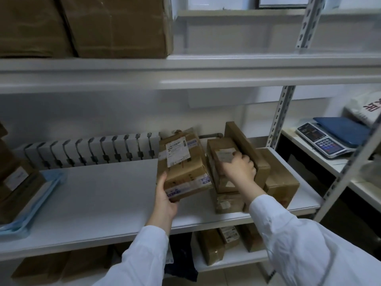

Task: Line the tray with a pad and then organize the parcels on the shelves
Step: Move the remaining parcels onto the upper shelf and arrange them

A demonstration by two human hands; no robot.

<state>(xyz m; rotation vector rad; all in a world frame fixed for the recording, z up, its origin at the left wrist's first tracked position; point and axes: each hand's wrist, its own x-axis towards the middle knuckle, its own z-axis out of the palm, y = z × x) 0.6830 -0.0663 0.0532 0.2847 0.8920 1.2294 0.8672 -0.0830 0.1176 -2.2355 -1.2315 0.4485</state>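
Parcel (183, 168): brown carton, white label, taped; left hand (165, 195) grips its corner. Right hand (240, 168) grips small box (218, 145).

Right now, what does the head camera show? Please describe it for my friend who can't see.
A person in white sleeves sorts brown parcels on a white shelf: the left hand holds a labelled parcel, the right hand grips a smaller parcel beside it. More parcels sit around them, and a blue pad lies at the shelf's left end.

Dim, soft, bluish light; blurred throughout, edges bowed
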